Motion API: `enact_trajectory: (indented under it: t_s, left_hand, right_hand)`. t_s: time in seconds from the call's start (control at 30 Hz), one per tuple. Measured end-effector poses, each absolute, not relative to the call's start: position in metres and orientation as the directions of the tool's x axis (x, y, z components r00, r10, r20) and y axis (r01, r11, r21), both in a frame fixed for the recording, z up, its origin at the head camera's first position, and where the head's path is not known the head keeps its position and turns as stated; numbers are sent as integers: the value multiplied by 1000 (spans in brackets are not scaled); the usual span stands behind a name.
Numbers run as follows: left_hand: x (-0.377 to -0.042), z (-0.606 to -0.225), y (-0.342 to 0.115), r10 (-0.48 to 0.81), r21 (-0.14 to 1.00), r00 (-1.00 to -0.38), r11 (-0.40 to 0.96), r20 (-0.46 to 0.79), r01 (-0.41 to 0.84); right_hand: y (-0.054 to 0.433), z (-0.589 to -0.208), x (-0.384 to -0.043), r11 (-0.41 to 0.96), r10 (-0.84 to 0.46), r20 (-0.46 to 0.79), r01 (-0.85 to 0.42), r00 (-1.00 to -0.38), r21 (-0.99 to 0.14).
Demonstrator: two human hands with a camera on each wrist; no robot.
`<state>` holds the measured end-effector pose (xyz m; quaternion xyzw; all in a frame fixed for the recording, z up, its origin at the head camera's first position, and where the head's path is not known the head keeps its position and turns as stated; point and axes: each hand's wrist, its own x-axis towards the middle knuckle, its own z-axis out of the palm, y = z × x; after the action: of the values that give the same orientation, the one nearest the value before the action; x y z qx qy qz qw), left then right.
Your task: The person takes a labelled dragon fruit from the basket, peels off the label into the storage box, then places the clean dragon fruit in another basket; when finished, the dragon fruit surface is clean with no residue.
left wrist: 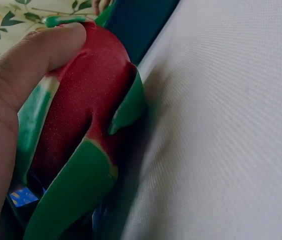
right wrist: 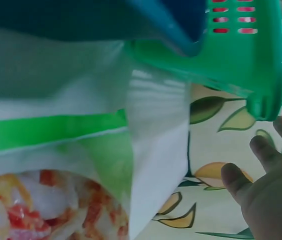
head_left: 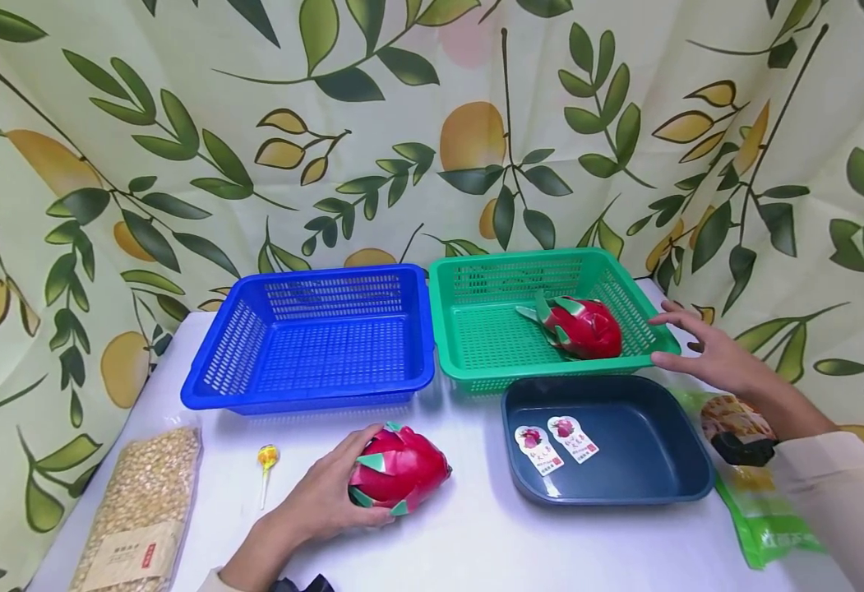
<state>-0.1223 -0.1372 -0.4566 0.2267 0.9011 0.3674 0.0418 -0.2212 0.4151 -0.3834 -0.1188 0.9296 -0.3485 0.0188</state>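
Note:
My left hand grips a red dragon fruit with green leaf tips, fingers over its far side and thumb along the near side. In the left wrist view the thumb presses on the fruit's red skin, close over the white table. A second dragon fruit lies in the green basket. My right hand is at that basket's right front corner, fingers spread and holding nothing. In the right wrist view its fingertips are right by the green rim.
A blue basket stands left of the green one. In front of the green basket is a dark blue tub with two dragon fruit stickers. A lollipop and a bag of kernels lie left; a green food package lies right.

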Motion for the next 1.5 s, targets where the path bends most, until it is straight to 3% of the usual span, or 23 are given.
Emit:
enact_trajectory:
  t_s: [0.17,0.4,0.63,0.83,1.27,1.5]
  left_hand:
    - [-122,-459,-138,443,660,-886,626,136,415]
    - [-123,-456,-135,470,643,-832,547,294,536]
    - [-125,-410,-127,471,662,-848,558,245,501]
    - [-141,-367,-120,524,637,-823,562,220,528]
    - [-220,-292,-93,617,643,-775,540,137,543]
    - [-276,-277,-57,669,635,-743,567,17,525]
  right_hand:
    - [414,-387,-228,747,-247,-13,-182,-969,-640]
    - [412,-389,-227,726,-238,-43,-149,-970,-671]
    - [411,-390,-228,728,-239,-28,-160,-971,-667]
    - [412,-391,-229,727,-245,-22,-169,-969,-666]
    - [413,-395,-227,706,-237,-11,-165,-972,-689]
    - [417,-392,-227,713,-238,-11,-167,-971,-681]
